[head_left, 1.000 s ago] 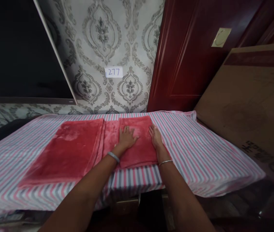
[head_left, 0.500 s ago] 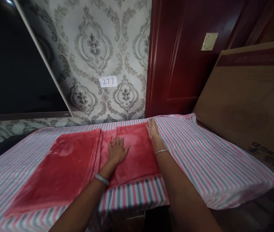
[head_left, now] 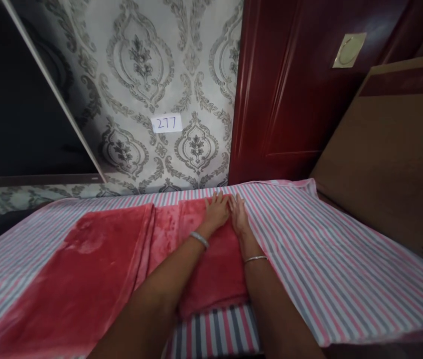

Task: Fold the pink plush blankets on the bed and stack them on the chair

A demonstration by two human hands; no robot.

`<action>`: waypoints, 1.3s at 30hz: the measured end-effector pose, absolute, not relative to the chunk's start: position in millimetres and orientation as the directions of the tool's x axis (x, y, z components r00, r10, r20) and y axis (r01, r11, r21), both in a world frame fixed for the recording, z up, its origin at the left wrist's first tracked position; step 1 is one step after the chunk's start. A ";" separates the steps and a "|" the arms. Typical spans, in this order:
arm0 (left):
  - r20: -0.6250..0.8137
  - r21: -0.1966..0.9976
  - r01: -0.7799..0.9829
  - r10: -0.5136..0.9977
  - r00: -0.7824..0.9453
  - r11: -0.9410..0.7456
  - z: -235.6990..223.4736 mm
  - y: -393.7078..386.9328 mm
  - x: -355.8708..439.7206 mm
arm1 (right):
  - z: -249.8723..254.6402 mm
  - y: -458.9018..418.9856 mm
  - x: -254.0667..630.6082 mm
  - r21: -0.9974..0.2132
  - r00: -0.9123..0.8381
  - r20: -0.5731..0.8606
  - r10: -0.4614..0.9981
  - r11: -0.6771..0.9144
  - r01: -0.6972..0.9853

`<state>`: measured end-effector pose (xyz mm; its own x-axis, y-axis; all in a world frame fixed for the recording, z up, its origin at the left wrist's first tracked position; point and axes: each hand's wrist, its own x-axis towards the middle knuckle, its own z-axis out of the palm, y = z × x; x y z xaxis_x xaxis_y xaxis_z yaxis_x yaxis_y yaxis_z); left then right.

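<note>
A red plush blanket (head_left: 102, 269) lies partly folded over the striped cloth, with a folded section at its right side. My left hand (head_left: 216, 212) rests on the far right part of that section, its fingers stretched out and apart. Right beside it, my right hand (head_left: 239, 214) lies along the blanket's right edge near the far corner, fingers extended, some of them touching or almost touching the left hand. Neither hand visibly grasps the fabric. My forearms cover part of the blanket's middle and near right side.
A pink, grey and white striped cloth (head_left: 308, 249) covers the table. Behind it stand a patterned wall with a paper label (head_left: 167, 123), a dark screen (head_left: 24, 109) on the left and a dark red door panel (head_left: 271, 99). A large cardboard box (head_left: 394, 164) leans at the right.
My left hand has moved right and away from me, from the blanket's middle to its far right corner beside my right hand. The view has come slightly closer.
</note>
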<state>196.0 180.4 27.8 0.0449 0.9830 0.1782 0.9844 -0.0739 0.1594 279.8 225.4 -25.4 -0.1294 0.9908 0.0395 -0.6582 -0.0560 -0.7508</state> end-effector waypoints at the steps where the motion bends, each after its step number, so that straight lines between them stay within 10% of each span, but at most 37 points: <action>1: 0.165 0.156 0.986 0.986 0.030 -0.056 22.1 184.8 197.2 | -24.9 224.8 280.0 -0.759 -0.143 0.028 0.989 -0.072 -0.647; 22: 0.090 0.198 0.924 0.932 -0.350 0.328 44.4 118.8 70.4 | -4.0 218.6 282.4 -0.782 -0.110 -0.076 0.991 -0.128 -0.610; 32: 0.113 0.168 0.966 0.977 0.182 -0.199 31.6 33.0 214.6 | 9.8 158.0 327.9 -0.840 -0.115 0.026 0.993 -0.041 -0.541; 39: 0.011 0.184 0.968 0.985 0.172 -0.171 6.0 6.6 213.8 | -32.8 118.1 334.0 -0.802 -0.057 -0.005 0.998 -0.038 -0.596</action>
